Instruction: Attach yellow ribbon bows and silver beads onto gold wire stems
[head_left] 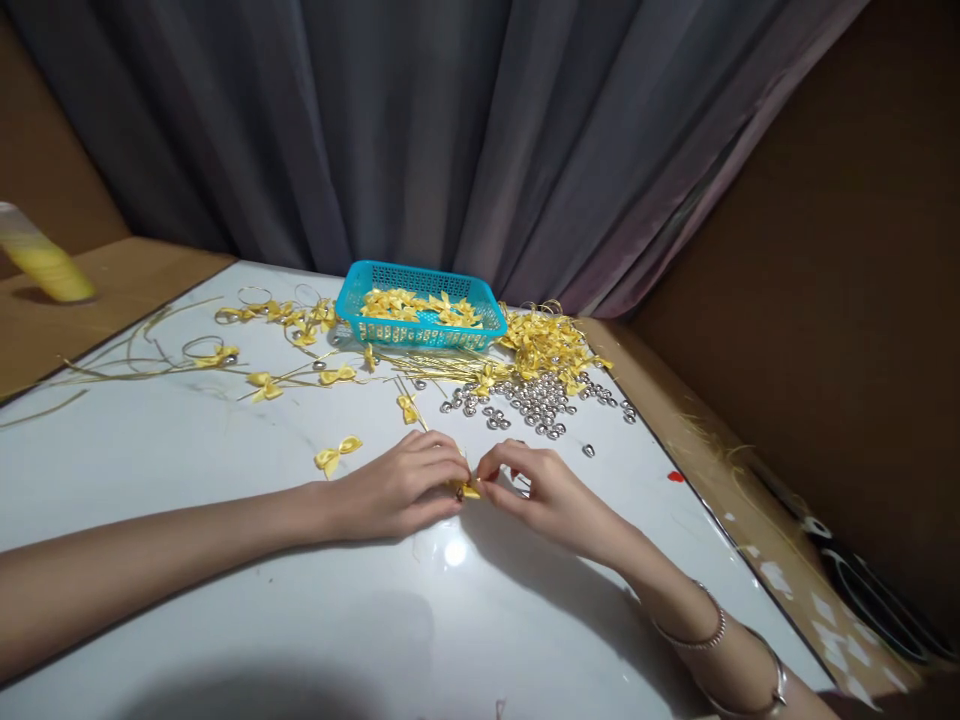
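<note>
At the middle of the white table, a yellow ribbon bow [469,490] is mostly hidden between my two hands. My left hand [420,478] rests on the tabletop, its fingers closed on the bow's left side. The thumb and forefinger of my right hand [536,490] pinch at the bow's right side; whether they hold ribbon or a thin cord is too small to tell. Beyond my left hand a gold cord [422,418] sticks out, close to another yellow bow [407,407]. Left of my left wrist lies a loose yellow bow [337,455].
A turquoise basket [420,272] of yellow bows stands at the back. Beside it are a heap of bows with cords [544,340] and many silver beads [544,400]. Gold cords [120,375] spread leftward. Scissors [862,580] lie on the right, a yellow-filled bottle [49,260] at far left.
</note>
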